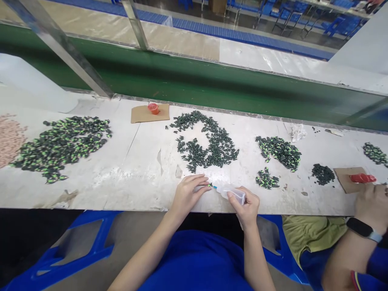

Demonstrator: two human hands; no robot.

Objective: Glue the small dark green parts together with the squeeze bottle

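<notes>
At the far left of the surface, pink pieces lay beside a broad black-and-green pile. Next along, a red cup stood on a cardboard sheet. Left hand near the front edge: fingers narrow, thumb and fingertips pinching one small dark-and-green piece, partly hidden. Piece looked light and fairly stiff, probably easy to drop; best pinched by its sides, near one end. Beyond it, a loose loop of dark pieces. Just right of the piece, a blue nozzle pointed at it; contact could not be told. Right hand held the translucent bottle, fingers curled round its body; it seemed light, soft-walled, perhaps slick, best gripped mid-body. Farther right: a black-and-green heap, a smaller cluster, a black heap, then a co-worker's hand by a red object.
</notes>
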